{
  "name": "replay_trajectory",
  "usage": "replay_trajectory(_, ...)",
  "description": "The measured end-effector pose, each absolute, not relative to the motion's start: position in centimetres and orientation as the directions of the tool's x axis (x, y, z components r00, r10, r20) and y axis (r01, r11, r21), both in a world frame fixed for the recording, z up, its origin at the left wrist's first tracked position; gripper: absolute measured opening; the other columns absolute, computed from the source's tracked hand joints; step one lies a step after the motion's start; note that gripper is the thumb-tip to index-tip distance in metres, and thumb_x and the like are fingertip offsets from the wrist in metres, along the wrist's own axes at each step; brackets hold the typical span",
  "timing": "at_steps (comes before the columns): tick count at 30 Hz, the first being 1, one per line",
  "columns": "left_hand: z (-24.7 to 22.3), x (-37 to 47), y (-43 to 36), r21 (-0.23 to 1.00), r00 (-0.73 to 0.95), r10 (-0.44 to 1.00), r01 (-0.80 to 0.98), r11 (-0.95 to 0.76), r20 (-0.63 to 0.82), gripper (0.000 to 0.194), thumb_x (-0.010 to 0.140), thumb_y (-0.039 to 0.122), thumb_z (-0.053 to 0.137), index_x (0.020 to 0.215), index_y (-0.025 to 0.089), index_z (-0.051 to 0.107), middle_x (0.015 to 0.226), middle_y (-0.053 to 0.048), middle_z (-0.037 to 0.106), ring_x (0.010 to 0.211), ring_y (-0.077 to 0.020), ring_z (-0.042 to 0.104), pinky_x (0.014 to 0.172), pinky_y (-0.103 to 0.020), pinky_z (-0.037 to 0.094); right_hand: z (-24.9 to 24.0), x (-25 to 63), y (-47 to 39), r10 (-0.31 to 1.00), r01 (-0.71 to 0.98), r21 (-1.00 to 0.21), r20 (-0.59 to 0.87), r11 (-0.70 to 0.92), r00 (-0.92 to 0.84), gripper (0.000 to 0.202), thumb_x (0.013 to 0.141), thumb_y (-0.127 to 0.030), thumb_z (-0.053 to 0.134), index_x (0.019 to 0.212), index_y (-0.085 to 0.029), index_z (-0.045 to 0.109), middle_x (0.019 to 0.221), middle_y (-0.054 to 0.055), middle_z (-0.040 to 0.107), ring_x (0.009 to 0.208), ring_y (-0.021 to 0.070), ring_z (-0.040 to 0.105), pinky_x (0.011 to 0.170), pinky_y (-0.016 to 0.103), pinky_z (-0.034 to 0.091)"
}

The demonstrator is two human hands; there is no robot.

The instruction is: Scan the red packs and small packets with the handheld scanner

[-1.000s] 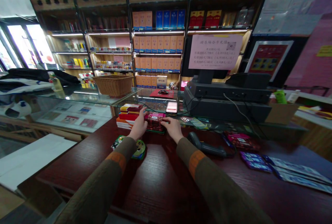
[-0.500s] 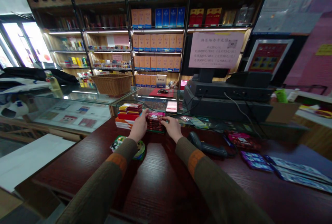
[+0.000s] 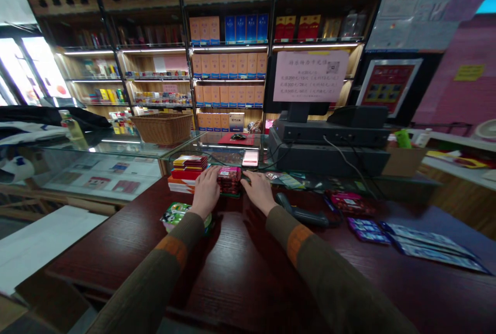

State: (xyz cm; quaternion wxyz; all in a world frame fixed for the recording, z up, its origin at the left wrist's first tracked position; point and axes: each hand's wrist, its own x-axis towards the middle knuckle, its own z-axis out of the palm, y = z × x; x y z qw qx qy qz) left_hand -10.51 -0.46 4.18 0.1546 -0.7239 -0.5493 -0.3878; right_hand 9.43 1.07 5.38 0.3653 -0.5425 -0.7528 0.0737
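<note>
A neat stack of pink-and-dark-red snack packets (image 3: pixel 230 181) stands on the dark wooden counter, between my hands. My left hand (image 3: pixel 207 192) lies along the stack's left side, fingers stretched forward and nothing gripped. On the other side, my right hand (image 3: pixel 259 189) has its thumb and fingers apart, close to the stack's right edge; whether it touches is hard to tell. Left of my left hand is a pile of red, orange and white boxes (image 3: pixel 188 173). Green packets with a panda picture (image 3: pixel 176 215) lie partly hidden under my left wrist.
A black barcode scanner (image 3: pixel 304 215) lies right of my right hand. Further right are another red packet (image 3: pixel 351 203), purple packets (image 3: pixel 368 231) and long blue strips (image 3: pixel 434 246). Behind stand a register with a monitor (image 3: pixel 329 138), a glass case and a wicker basket (image 3: pixel 163 127).
My fingers have let go of the top packet, which now rests on the stack. Both hands have moved to the stack's sides with fingers straightened. The view has shifted slightly right.
</note>
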Motion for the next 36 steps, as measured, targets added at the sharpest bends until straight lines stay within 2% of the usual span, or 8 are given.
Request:
replay_trajectory(6, 4.5, -6.4, -1.6, 0.171, 0.137, 0.695, 0.919, -0.355, 0.706, 0.055, 0.085, 0.008, 0.043, 0.138, 0.019, 0.053, 0.144, -0.009, 0.058, 0.137, -0.0244, 0.046, 0.118, -0.046, 0.031, 5.2, 13.5, 0.0, 0.872, 0.806, -0.476, 0.48, 0.353, -0.099, 0.037, 0.097, -0.034, 0.053, 0.131, -0.026, 0.064, 0.14, 0.002, 0.063, 0.125, 0.025, 0.05, 0.106, 0.041, 0.039)
replay_trajectory(16, 4.2, 2.6, -2.1, 0.158, 0.272, 0.703, 0.862, -0.482, 0.657, 0.049, 0.09, 0.013, 0.044, 0.137, 0.022, 0.053, 0.14, -0.007, 0.061, 0.136, -0.0238, 0.048, 0.12, -0.047, 0.027, 4.9, 23.1, -2.8, 0.886, 0.855, -0.476, 0.462, 0.203, 0.047, 0.035, 0.097, -0.035, 0.053, 0.13, -0.031, 0.065, 0.135, 0.002, 0.065, 0.122, 0.0253, 0.053, 0.101, 0.041, 0.041)
replay_trajectory(24, 3.9, 10.8, -1.9, 0.171, 0.358, 0.704, 0.81, -0.561, 0.613, 0.048, 0.091, 0.014, 0.046, 0.138, 0.024, 0.052, 0.139, -0.007, 0.062, 0.135, -0.0232, 0.049, 0.121, -0.051, 0.025, 3.2, 31.1, -3.7, 0.881, 0.871, -0.481, 0.449, 0.099, 0.148, 0.035, 0.097, -0.034, 0.053, 0.129, -0.026, 0.066, 0.129, 0.005, 0.069, 0.122, 0.0252, 0.052, 0.103, 0.038, 0.04)
replay_trajectory(36, 2.8, 19.4, -1.2, 0.075, 0.503, 0.647, 0.754, -0.653, 0.573, 0.044, 0.091, 0.017, 0.048, 0.134, 0.025, 0.056, 0.134, -0.007, 0.065, 0.13, -0.0239, 0.053, 0.123, -0.053, 0.02, 2.3, 40.1, -4.3, 0.871, 0.877, -0.477, 0.406, -0.057, 0.277, 0.037, 0.098, -0.038, 0.052, 0.131, -0.028, 0.064, 0.133, 0.007, 0.066, 0.125, 0.0269, 0.051, 0.097, 0.042, 0.042)
